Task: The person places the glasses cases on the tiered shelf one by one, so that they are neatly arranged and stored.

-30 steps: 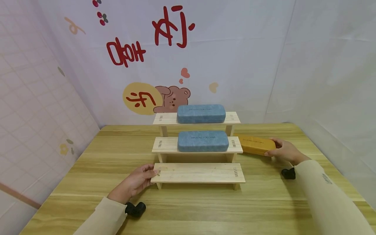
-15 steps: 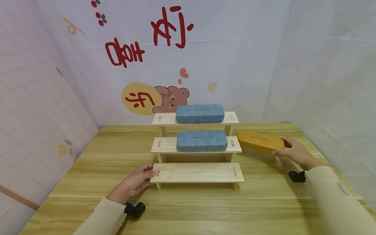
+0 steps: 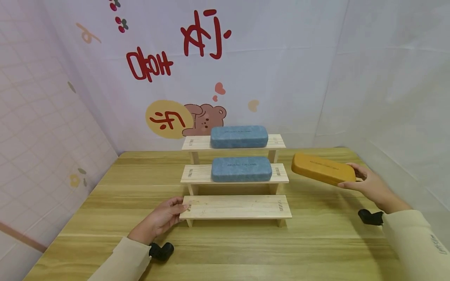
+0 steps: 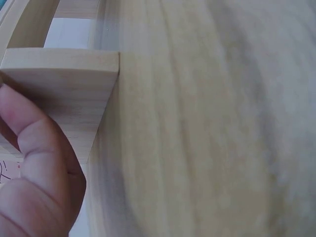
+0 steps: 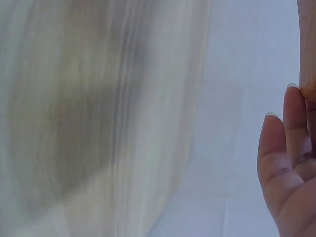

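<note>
My right hand point(image 3: 373, 188) pinches the right end of an orange-yellow glasses case point(image 3: 321, 168) and holds it tilted, right of a three-tier wooden stand point(image 3: 235, 207). In the right wrist view only some fingers point(image 5: 272, 136) show at the right edge. My left hand point(image 3: 162, 216) grips the left end of the stand's lowest shelf, its thumb on top. The left wrist view shows that hand close against the shelf's pale wooden end point(image 4: 64, 59). One blue glasses case point(image 3: 241, 169) lies on the middle shelf, and another blue glasses case point(image 3: 239, 137) lies on the top shelf.
The stand rests on a wood-grain table point(image 3: 225, 249). Behind the table hangs a white printed backdrop point(image 3: 288, 78) with red characters and a bear. A grid-patterned cloth point(image 3: 42, 128) borders the left side. Black wrist devices point(image 3: 161, 251) sit by both cuffs.
My right hand has moved right and a little toward me with the orange-yellow glasses case, away from the stand. The case's left end has come clear of the middle shelf. My left hand stays put.
</note>
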